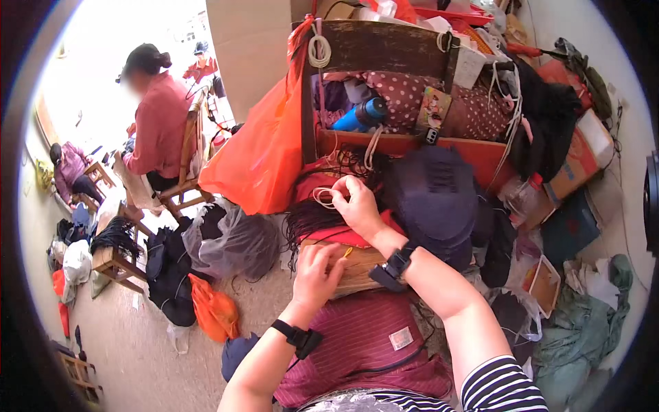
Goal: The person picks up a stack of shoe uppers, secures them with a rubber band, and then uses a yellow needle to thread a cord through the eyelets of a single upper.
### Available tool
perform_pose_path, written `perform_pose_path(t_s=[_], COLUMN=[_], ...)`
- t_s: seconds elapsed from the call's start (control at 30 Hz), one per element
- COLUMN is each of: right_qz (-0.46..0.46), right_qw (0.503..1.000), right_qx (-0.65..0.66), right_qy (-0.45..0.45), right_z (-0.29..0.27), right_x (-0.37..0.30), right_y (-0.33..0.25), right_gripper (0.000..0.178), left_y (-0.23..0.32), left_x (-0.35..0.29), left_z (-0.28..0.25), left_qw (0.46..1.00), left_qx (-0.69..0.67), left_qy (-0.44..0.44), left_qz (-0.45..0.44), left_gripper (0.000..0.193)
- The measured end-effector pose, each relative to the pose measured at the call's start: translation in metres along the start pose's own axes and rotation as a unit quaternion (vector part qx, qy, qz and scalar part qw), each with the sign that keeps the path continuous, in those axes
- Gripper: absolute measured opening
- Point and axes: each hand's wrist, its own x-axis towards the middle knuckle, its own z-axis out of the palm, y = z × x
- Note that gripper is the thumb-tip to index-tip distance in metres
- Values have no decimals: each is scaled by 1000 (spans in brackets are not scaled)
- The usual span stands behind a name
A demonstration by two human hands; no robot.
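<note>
My right hand (358, 208) is closed, with thumb and forefinger pinched on a small off-white cord loop (320, 200). Beneath that hand, a bundle of thin black cords (310, 221) spreads over red cloth (331, 235) on a wooden seat or board (357, 272). Lower and to the left, my left hand (318, 273) has its fingers curled in over the near edge of the board. At its thumb tip shows a small yellow loop (348, 252); whether the fingers grip it is hard to see. Dark blue caps (434, 206) are stacked just right of my right hand.
An orange bag (257, 147) hangs from a wooden chair back (377, 41). Behind the cords are a blue bottle (360, 115) and polka-dot fabric (467, 110). Maroon striped cloth (357, 343) covers my lap. Plastic bags (230, 237) lie left; a seated person (161, 117) is farther off.
</note>
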Motion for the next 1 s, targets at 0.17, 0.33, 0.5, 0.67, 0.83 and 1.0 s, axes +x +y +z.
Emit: perform_pose_path(t_s=[0.17,0.33,0.5,0.67,0.83,1.0], right_qz=[133,162,344,376,321,206], right_qw=[959,936,711,599,603,737], right_qx=[237,288,614,700,593,559], right_qy=[-81,-122,-3,-99,-426,-320], right_z=[-21,-54,-110,-139,-183,-225], right_x=[-50,-113,-158,-202,-202,-186], right_y=[-48,-83,-105,-93,-118,-96], right_gripper=[7,8,14,23,37,77], left_y=[-1,31,88,107,140,164], left_x=[7,-11,-16,2,26,53], left_z=[-11,-24,-33,-31,-17,-4], left_qw=[932,909,794,779,741,720], left_qx=[-252,-348,-512,-521,-523,-521], left_qy=[199,23,-134,-169,-329,-348], left_qz=[-166,-227,-300,-305,-264,-297], left_gripper=[69,16,10,7,11,26])
